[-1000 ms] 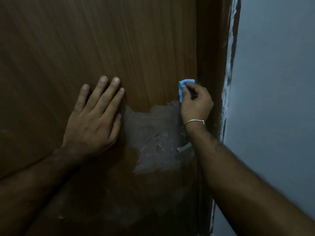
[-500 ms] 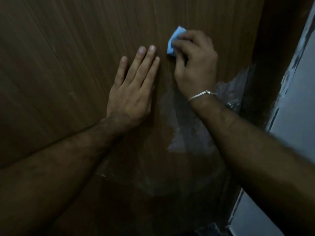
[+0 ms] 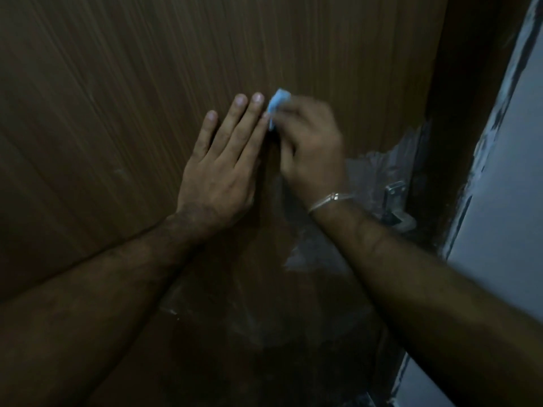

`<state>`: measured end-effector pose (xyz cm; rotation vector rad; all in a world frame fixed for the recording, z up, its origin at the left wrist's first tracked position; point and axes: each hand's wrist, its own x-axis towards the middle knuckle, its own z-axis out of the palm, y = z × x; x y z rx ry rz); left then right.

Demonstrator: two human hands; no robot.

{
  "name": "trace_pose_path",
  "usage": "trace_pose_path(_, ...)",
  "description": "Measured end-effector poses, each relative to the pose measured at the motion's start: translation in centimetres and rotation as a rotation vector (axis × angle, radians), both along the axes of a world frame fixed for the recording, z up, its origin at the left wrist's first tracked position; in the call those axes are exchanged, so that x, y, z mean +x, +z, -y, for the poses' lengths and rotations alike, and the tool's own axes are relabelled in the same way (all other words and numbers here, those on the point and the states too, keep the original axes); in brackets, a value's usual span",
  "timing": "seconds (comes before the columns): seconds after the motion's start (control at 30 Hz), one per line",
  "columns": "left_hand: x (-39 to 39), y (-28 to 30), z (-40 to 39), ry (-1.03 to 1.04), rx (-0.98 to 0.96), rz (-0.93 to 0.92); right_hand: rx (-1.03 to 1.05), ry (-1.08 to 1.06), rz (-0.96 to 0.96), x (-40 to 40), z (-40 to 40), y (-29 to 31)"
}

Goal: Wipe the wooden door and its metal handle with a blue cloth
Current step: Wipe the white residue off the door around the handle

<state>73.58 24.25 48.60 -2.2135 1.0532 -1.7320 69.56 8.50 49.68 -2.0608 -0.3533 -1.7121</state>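
The brown wooden door [image 3: 132, 98] fills most of the view. My left hand [image 3: 223, 168] lies flat against it, fingers together and pointing up. Right beside it, my right hand [image 3: 311, 151] presses a small bunched blue cloth [image 3: 277, 108] on the door; the cloth touches my left forefinger. A thin metal bangle sits on my right wrist. The metal handle [image 3: 396, 204] is at the door's right edge, below and to the right of my right hand, partly behind my forearm.
A whitish smeared patch [image 3: 379, 168] covers the door around the handle and runs down under my right forearm. The dark door frame [image 3: 470, 113] stands to the right, with a pale grey wall [image 3: 508, 186] beyond it.
My right hand with the cloth has slid left from the door's right edge to beside my left hand. The view has shifted, so both hands sit further right.
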Motion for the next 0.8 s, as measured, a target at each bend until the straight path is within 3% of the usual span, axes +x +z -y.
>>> trace_pose_path(0.07, 0.0, 0.0, -0.1, 0.000, 0.012, -0.001, -0.057, 0.030, -0.090, -1.5, 0.3, -4.0)
trace_pose_path(0.13, 0.0, 0.1, -0.2, 0.010, 0.020, -0.011, 0.021, 0.027, -0.149, -2.2, 2.1, -5.3)
trace_pose_path(0.27, -0.1, -0.1, 0.3, 0.007, 0.006, -0.032, 0.306, -0.053, -0.035, -0.2, 4.4, -1.2)
trace_pose_path(0.33, 0.0, -0.3, 0.6, 0.000, -0.022, -0.023, 0.244, -0.035, 0.029, 0.1, 3.3, -0.7)
trace_pose_path(0.43, 0.0, 0.0, 1.1, -0.031, -0.030, -0.012, 0.076, -0.018, -0.051, -0.8, 3.1, -4.1)
trace_pose_path(0.6, 0.2, 1.0, 2.2, -0.051, 0.065, -0.025, 0.455, -0.106, -0.040, -0.5, 7.8, -3.5)
trace_pose_path(0.7, 0.5, 1.5, 2.9, -0.058, 0.095, -0.001, 0.359, -0.086, 0.018, 0.3, 7.2, -2.2)
trace_pose_path(0.8, 0.6, 1.7, 3.9, -0.069, 0.105, 0.011, 0.158, -0.067, -0.042, -0.3, 6.2, -5.0)
